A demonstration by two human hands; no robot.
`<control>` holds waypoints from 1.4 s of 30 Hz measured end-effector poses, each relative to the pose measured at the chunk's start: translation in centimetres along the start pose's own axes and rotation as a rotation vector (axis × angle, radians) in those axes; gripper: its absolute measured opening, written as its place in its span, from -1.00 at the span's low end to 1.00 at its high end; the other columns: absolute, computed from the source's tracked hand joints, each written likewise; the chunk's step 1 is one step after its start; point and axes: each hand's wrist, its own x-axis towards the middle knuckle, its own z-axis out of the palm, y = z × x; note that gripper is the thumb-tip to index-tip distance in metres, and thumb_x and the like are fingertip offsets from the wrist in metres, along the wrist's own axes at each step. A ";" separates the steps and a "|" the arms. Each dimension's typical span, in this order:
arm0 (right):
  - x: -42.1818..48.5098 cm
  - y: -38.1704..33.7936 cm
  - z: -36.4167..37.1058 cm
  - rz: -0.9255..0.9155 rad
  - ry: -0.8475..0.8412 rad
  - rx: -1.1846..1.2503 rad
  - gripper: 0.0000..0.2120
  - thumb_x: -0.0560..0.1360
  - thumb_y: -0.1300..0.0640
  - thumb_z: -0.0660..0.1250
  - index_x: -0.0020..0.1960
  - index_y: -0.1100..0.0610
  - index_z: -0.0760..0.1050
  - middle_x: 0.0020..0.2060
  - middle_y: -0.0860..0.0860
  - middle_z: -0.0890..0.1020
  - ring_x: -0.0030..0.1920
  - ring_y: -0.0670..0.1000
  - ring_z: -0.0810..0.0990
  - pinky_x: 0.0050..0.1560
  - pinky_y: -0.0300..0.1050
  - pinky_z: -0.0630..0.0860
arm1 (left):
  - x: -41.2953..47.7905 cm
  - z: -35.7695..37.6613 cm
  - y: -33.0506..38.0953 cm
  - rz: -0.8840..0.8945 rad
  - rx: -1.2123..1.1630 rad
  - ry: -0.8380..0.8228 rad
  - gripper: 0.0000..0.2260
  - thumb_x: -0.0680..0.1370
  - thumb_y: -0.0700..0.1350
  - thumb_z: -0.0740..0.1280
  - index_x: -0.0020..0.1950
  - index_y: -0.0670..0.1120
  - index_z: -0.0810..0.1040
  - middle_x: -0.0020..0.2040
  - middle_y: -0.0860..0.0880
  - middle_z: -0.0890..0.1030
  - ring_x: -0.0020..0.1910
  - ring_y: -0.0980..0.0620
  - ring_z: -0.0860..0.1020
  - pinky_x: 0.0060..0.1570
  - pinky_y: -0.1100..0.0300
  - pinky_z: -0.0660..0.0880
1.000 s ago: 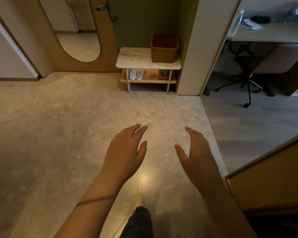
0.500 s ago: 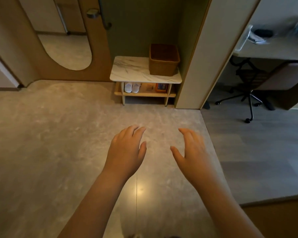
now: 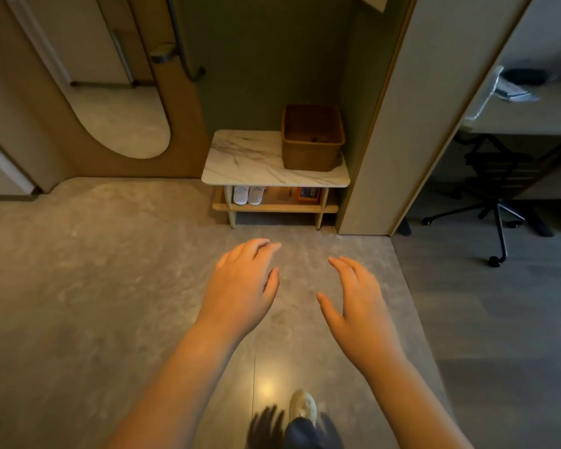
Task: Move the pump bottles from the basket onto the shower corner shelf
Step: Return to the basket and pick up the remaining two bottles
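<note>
A brown basket (image 3: 311, 147) stands on the right half of a low marble-topped bench (image 3: 246, 163) against the green wall ahead. Its inside looks dark, and I see no pump bottles in it from here. My left hand (image 3: 243, 286) and my right hand (image 3: 357, 303) are stretched forward over the floor, well short of the bench, palms down, fingers apart, holding nothing. No shower shelf is in view.
White slippers (image 3: 249, 195) and an orange box (image 3: 308, 193) lie on the bench's lower shelf. An oval mirror (image 3: 120, 118) is set in the wooden panel at left. A wall end (image 3: 402, 140) stands right of the bench, with an office chair (image 3: 496, 202) and desk (image 3: 525, 108) beyond. My shoe (image 3: 302, 406) shows below.
The bench and basket have come closer and lower in view as I walk forward. Both hands stay held out, empty. My foot has swung into view at the bottom.
</note>
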 end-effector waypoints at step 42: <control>60.4 11.4 4.1 0.115 -0.074 0.039 -0.44 0.54 -0.06 0.23 0.48 0.01 0.15 0.43 -0.03 0.27 0.43 -0.01 0.24 0.39 -0.03 0.31 | 56.8 15.9 -17.5 -0.076 -0.149 -0.064 -0.62 0.52 -0.08 0.28 0.34 -0.02 0.40 0.23 0.00 0.49 0.22 0.01 0.44 0.16 0.07 0.43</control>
